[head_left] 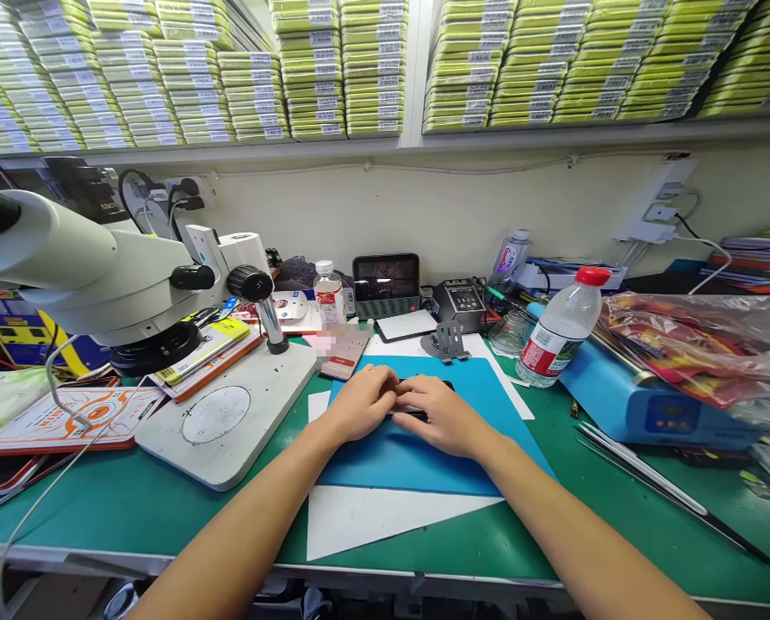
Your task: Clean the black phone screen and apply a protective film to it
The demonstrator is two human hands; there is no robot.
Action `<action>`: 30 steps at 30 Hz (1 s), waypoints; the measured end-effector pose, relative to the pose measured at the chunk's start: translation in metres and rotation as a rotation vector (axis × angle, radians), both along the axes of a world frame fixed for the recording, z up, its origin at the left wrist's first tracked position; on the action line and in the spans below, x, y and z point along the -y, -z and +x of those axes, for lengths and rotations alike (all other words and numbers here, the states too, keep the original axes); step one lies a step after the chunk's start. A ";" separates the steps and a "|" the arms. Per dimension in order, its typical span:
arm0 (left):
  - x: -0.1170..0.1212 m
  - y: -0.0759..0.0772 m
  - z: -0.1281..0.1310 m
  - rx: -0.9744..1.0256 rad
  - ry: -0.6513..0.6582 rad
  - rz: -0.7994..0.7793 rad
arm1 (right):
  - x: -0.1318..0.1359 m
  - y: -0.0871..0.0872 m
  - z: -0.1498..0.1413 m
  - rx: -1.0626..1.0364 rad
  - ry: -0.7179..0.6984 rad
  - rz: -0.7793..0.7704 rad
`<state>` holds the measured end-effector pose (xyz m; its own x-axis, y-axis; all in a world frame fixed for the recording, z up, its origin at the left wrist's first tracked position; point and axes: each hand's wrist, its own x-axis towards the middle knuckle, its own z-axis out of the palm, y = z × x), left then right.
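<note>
Both my hands meet over a dark, flat, phone-like device lying on a blue mat (385, 469). Most of the device is hidden, with a black corner showing beyond my right knuckles. My left hand (367, 401) wears a ring and has its fingers curled at the device's left side. From the other side, my right hand (440, 415) bends its fingers over the device, the fingertips touching or nearly touching the left ones. Just behind my left hand lies a phone (347, 355) with a lit screen. A grey metal stand (450, 343) is behind my right hand.
A microscope (88, 267) rises at left over its pale base (230, 422). On the right are a red-capped bottle (559, 331), tweezers (669, 486) and a blue machine (656, 413) under plastic bags. White paper (385, 521) sticks out beneath the mat. A small screen (386, 280) stands behind.
</note>
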<state>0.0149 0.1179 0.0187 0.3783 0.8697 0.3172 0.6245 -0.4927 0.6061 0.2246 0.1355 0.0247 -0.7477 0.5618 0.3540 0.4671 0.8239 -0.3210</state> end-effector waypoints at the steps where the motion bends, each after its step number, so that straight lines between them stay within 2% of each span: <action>1: -0.001 0.002 0.000 -0.008 -0.001 0.010 | -0.001 0.000 0.000 0.001 -0.003 0.004; 5: -0.001 0.004 -0.001 -0.033 0.014 0.056 | -0.006 -0.001 0.005 -0.010 0.082 0.033; 9: -0.001 0.004 0.000 -0.094 0.065 0.121 | -0.003 0.001 0.003 -0.001 0.055 0.050; 17: -0.002 0.004 -0.001 0.006 -0.022 0.102 | -0.006 0.001 0.004 -0.014 0.115 0.088; 22: -0.002 0.003 -0.002 0.078 -0.091 0.051 | -0.003 0.003 0.001 0.002 0.066 0.105; 30: -0.004 0.003 -0.003 0.041 -0.090 0.063 | 0.014 -0.001 -0.020 0.119 -0.080 0.075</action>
